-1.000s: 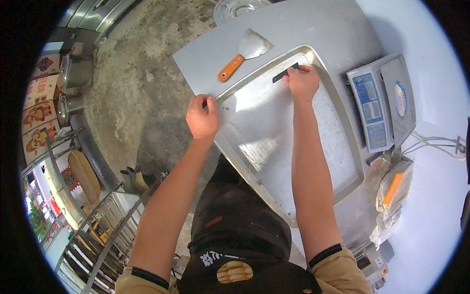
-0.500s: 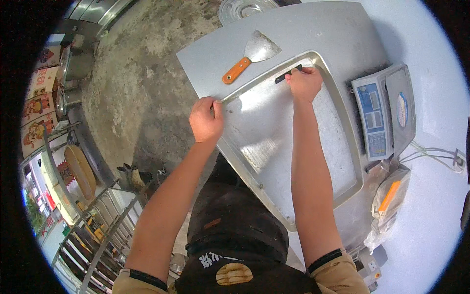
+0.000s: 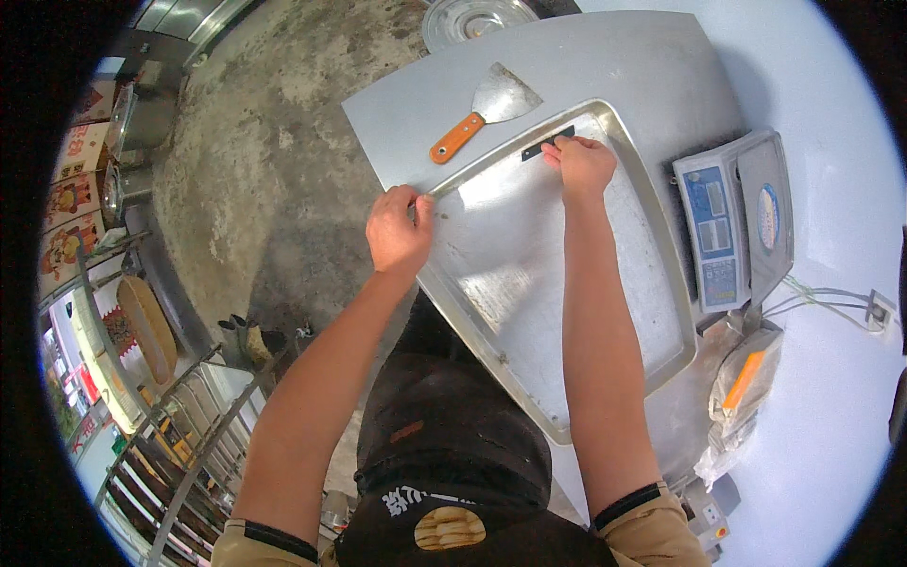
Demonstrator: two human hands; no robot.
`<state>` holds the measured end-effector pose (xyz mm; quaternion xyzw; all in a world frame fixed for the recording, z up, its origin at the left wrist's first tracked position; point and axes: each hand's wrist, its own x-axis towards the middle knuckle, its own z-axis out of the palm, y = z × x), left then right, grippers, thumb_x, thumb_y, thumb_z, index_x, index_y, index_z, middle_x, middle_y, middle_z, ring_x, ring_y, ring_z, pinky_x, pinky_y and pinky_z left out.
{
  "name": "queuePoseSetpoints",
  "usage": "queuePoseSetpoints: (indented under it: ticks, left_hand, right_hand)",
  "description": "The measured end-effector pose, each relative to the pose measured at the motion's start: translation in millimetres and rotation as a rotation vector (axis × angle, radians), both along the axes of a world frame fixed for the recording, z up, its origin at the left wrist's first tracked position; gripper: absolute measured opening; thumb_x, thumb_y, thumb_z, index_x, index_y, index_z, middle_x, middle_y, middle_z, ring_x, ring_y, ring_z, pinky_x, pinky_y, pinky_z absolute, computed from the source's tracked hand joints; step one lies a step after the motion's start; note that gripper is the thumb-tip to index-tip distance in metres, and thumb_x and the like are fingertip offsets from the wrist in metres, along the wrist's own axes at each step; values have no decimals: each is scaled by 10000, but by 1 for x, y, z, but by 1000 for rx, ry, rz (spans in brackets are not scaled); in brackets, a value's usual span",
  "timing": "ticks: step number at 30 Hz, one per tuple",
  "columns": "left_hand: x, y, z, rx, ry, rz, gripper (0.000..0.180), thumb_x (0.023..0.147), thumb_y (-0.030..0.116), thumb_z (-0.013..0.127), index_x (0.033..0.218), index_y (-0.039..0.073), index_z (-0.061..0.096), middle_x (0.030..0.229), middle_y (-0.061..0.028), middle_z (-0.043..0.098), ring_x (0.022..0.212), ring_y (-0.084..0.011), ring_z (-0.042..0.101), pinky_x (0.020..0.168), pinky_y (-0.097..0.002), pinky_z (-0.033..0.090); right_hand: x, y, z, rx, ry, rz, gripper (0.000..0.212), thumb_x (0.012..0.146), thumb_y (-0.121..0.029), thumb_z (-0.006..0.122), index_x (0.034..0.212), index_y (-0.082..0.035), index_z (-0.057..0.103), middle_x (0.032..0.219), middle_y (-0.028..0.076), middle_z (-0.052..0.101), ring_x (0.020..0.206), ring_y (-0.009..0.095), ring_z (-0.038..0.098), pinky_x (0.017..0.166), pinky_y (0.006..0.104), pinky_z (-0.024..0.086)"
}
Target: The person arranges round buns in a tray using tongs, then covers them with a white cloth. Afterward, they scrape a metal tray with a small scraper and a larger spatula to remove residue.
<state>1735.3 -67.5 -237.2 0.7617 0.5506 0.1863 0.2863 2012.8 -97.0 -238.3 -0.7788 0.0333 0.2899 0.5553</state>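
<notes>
A shallow metal baking tray (image 3: 491,274) lies at a slant on the grey tabletop. My left hand (image 3: 399,227) is closed on the tray's left corner, thumb over the rim. Inside the far end of the tray, my right hand (image 3: 586,168) pinches a flat black scraper strip (image 3: 535,150), its long edge against the tray's bottom beside the far wall. My fingers cover part of the strip. Small dark specks dot the tray's surface. Beyond the tray's left rim lies a putty knife (image 3: 460,137) with an orange-brown wooden handle and a wide metal blade.
A digital scale (image 3: 714,222) stands right of the tray, near the white wall. Nearer me lie a plastic bag (image 3: 732,397) with an orange strip. A round metal lid (image 3: 472,21) shows past the table's far edge. A metal rack (image 3: 189,454) stands at lower left.
My right hand has shifted slightly left and down with the black scraper strip, along the tray's far end. My left hand keeps its hold on the corner.
</notes>
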Motion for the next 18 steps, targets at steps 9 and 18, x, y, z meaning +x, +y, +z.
queuePoseSetpoints:
  ticks: [9,18]
  left_hand:
    - [-15,-13,5,-82,167,-86,205,1000,241,671,966,38,672,1016,-152,717,953,-406,686,835,-535,545]
    - [31,19,27,-194,-52,-386,284,1047,156,573,1283,95,718,1175,-159,730,1015,-401,715,900,-493,574]
  right_hand:
    - [3,-31,7,-87,-75,-18,161,916,-10,747,1012,109,697,875,171,768,700,222,790,629,299,649]
    - [0,-29,-11,-213,-309,51,147,892,-70,731,959,58,755,797,153,800,733,228,805,783,350,619]
